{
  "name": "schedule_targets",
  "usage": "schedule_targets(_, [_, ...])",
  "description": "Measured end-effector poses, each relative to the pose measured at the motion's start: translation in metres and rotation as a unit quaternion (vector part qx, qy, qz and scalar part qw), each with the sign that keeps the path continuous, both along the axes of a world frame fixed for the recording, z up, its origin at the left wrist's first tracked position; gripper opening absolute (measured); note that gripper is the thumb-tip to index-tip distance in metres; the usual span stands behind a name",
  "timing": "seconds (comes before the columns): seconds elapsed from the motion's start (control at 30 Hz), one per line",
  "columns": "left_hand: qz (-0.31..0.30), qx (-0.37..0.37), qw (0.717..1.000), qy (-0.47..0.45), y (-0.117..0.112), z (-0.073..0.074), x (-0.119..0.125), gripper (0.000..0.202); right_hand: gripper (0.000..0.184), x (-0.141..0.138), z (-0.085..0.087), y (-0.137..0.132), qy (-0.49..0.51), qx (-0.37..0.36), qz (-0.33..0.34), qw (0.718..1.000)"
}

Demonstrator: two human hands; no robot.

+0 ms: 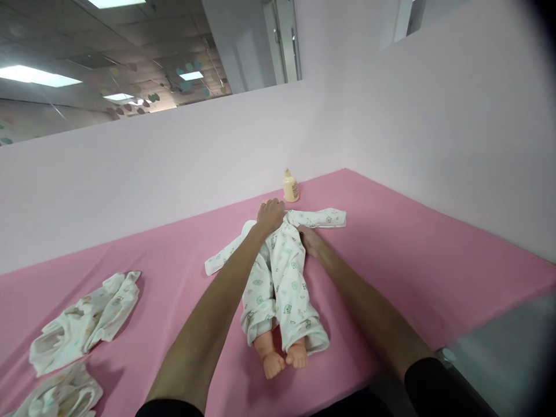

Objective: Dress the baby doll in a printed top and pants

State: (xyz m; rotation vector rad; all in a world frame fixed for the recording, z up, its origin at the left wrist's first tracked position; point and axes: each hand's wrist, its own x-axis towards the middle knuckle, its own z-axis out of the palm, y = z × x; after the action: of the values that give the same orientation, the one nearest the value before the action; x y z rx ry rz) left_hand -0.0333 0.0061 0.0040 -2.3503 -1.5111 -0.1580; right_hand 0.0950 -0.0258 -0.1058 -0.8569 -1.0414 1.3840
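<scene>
A baby doll lies on its back with bare feet towards me, dressed in white printed baby clothes. Both sleeves are spread out to the sides. My left hand is curled over the doll's upper chest and neck, closed on the clothes there, and it covers most of the head. At the doll's right-hand side in the picture, my right hand is closed at the edge of the clothes near the waist. Its fingertips are partly hidden under the fabric and the doll's body.
A pale yellow pump bottle stands behind the doll against the white wall. Two crumpled white printed baby garments lie at the left on the pink padded table. A mirror or window is above the wall.
</scene>
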Motion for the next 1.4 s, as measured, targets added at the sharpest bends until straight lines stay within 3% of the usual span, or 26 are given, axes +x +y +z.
schedule_targets(0.13, [0.005, -0.007, 1.000, -0.013, -0.006, 0.007, -0.004, 0.026, 0.026, -0.004, 0.002, -0.003, 0.039, 0.007, 0.007, 0.999])
schedule_targets(0.33, [0.025, -0.053, 0.996, 0.073, -0.013, 0.023, -0.019, 0.027, 0.053, -0.009, 0.000, -0.004, -0.012, -0.042, -0.094, 0.995])
schedule_targets(0.57, [0.022, -0.044, 0.997, 0.055, -0.023, 0.029, -0.022, 0.031, 0.046, -0.013, 0.005, -0.007, -0.152, -0.057, -0.130, 0.978])
schedule_targets(0.73, [-0.017, -0.069, 0.995, -0.073, -0.032, 0.032, -0.034, 0.026, 0.034, -0.002, 0.020, -0.023, -0.312, -0.029, -0.177, 0.933])
schedule_targets(0.87, [-0.048, -0.129, 0.981, -0.135, -0.042, 0.032, -0.048, 0.023, 0.027, 0.004, 0.042, -0.037, -0.489, 0.124, -0.192, 0.842])
schedule_targets(0.93, [-0.036, -0.166, 0.979, -0.115, -0.048, 0.034, -0.053, 0.020, 0.031, 0.004, 0.053, -0.035, -0.507, 0.194, -0.179, 0.821])
schedule_targets(1.0, [-0.017, -0.191, 0.978, -0.088, -0.055, 0.037, -0.058, 0.019, 0.043, 0.004, 0.061, -0.027, -0.488, 0.224, -0.140, 0.832])
schedule_targets(1.07, [-0.015, -0.196, 0.977, -0.079, -0.058, 0.039, -0.063, 0.017, 0.052, 0.005, 0.066, -0.017, -0.440, 0.218, -0.062, 0.869])
schedule_targets(1.13, [-0.024, -0.178, 0.980, -0.082, -0.059, 0.039, -0.066, 0.015, 0.051, 0.007, 0.070, -0.007, -0.377, 0.186, 0.021, 0.907])
schedule_targets(1.2, [-0.030, -0.144, 0.985, -0.090, -0.057, 0.037, -0.067, 0.015, 0.047, 0.010, 0.073, -0.001, -0.349, 0.164, 0.059, 0.921])
schedule_targets(1.3, [-0.033, -0.096, 0.989, -0.103, -0.055, 0.033, -0.062, 0.016, 0.030, 0.013, 0.077, 0.001, -0.428, 0.202, 0.046, 0.880])
schedule_targets(1.4, [-0.034, -0.055, 0.994, -0.086, -0.058, 0.030, -0.055, 0.019, 0.025, 0.011, 0.079, 0.002, -0.544, 0.270, 0.003, 0.794])
